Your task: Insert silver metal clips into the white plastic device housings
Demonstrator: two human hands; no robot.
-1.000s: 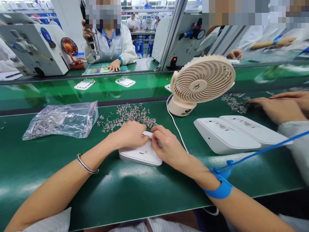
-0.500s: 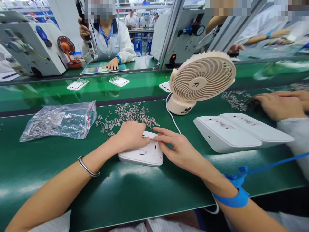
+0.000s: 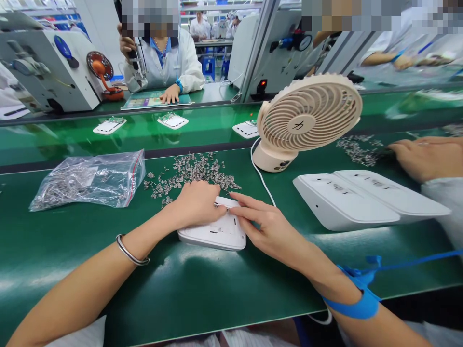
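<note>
A white plastic housing (image 3: 213,235) lies flat on the green table in front of me. My left hand (image 3: 197,205) grips it from above, fingers curled over its far left part and thumb pressing by a slot near the far edge. My right hand (image 3: 265,219) meets that thumb from the right, its fingertips drawn together at the slot. Whatever small thing is between those fingertips is too hidden to make out. Just beyond my left hand spreads a loose pile of small shiny metal parts (image 3: 200,168), which look like springs or clips.
A clear zip bag (image 3: 88,180) of similar metal parts lies left. A beige fan (image 3: 307,120) with a white cable stands beyond my right hand. Two white housings (image 3: 347,200) sit at right, near a co-worker's hand (image 3: 427,156). White panels (image 3: 173,121) line the green strip behind.
Both hands hold nearly the same place on the housing; the right fingertips have shifted very slightly. The view has moved a little, and the co-worker's hands at right have moved.
</note>
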